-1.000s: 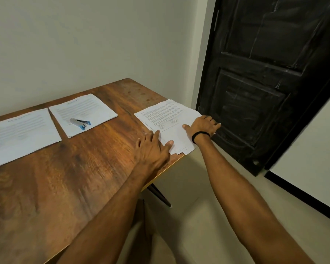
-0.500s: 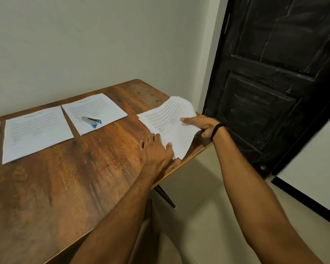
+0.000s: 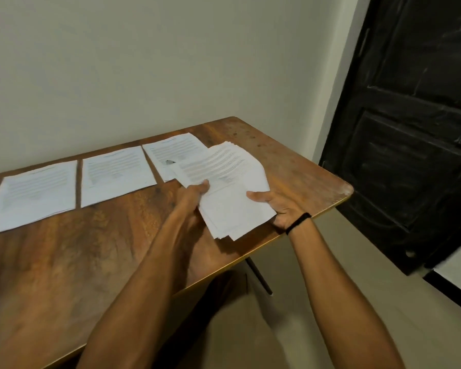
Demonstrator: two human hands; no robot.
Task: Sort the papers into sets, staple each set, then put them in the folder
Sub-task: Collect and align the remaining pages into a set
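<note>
Behind, along the wall side of the bench [image 3: 306,179]: three paper sets [image 3: 117,171] in a row, rightmost set [image 3: 171,149] half hidden by the loose stack [image 3: 232,201] held above it, stapler [image 3: 170,162] barely showing. At right, a black door [image 3: 410,155]. Grip of the left hand [image 3: 194,194] pinching the stack's left edge, thumb on top; right hand [image 3: 277,207] likewise on its right edge. Print too blurred to read.

Wooden tabletop [image 3: 64,262], reddish-brown with rounded corners and a pale worn patch at the near right one, pushed up against the wall [image 3: 144,62]. Three printed sets lie flat in a row along the back: left set [image 3: 35,194], middle set [image 3: 116,174] just beside it, then the right set [image 3: 176,149] (partly hidden, with a small dark thing [image 3: 170,162] on it, too blurry to tell).
</note>
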